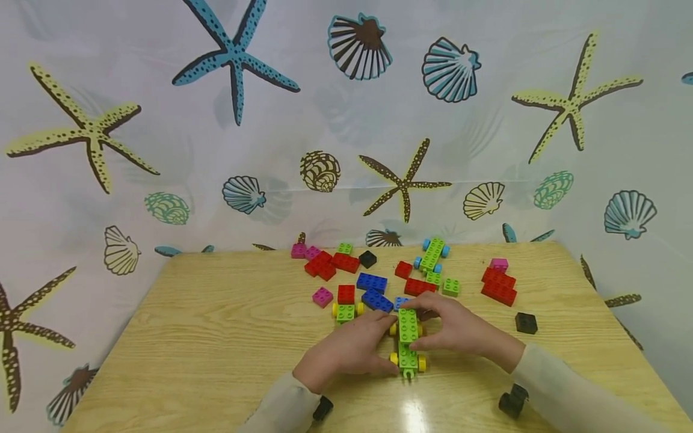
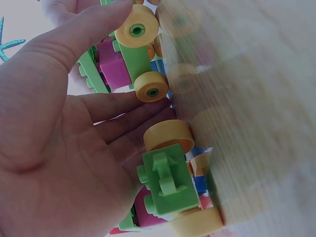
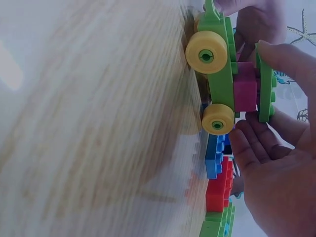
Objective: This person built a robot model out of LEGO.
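A toy car with a green chassis [image 1: 408, 361] and yellow wheels stands before me on the table. Atop it, a magenta brick [image 3: 245, 86] carries a long green brick [image 1: 408, 326]. My right hand [image 1: 457, 325] pinches the green brick between thumb and fingers at its two ends. Along the car's left side, my left hand [image 1: 346, 346] holds it, thumb at the near wheel [image 2: 137, 26] and fingers at the far wheel [image 2: 151, 87]. Beside the left hand stands a second yellow-wheeled car [image 1: 345, 313], partly hidden by that hand.
Behind the hands lie red bricks [image 1: 346, 294], blue bricks [image 1: 372, 282] and a pink brick [image 1: 322, 296]. A green car with blue wheels [image 1: 432, 255] sits at the back. Stacked red bricks [image 1: 498, 286] and a black brick [image 1: 526, 323] lie to the right. A patterned cloth hangs behind the table.
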### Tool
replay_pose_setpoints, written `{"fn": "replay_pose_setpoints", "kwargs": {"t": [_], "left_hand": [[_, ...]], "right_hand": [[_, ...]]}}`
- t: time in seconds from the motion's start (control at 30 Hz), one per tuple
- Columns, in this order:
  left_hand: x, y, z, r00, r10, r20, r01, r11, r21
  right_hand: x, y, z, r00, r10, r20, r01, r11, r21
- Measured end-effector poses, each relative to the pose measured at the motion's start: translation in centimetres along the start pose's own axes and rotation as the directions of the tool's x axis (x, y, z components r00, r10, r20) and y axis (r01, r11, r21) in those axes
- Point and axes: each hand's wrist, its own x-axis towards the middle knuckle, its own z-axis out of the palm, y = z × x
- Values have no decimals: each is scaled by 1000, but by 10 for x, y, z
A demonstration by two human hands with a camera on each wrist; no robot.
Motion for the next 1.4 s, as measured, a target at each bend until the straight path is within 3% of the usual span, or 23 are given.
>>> {"fn": "replay_pose_setpoints", "kwargs": {"t": [0.37,0.77,1.03,1.23,1.4], "left_hand": [[-1,2,-3,1000,-5,9,5,1000,-5],[1,1,-1,1000,-2,7,2,1000,-7],[0,0,-1,1000,-9,7,10,1000,-10],[0,1,-1,1000,-13,8,13,1000,-14],[0,2,-2,1000,-13,10,13,1000,-8]], "right_hand": [[3,-1,-2,999,23,24,-24,999,34],[4,-1,-2,999,37,16,-37,999,-22],[0,0,3,999,47,-14,-45,993,112],[0,2,13,995,39,-94,-11,959,284],[0,4,19,992,30,-121,12,942,334]]}}
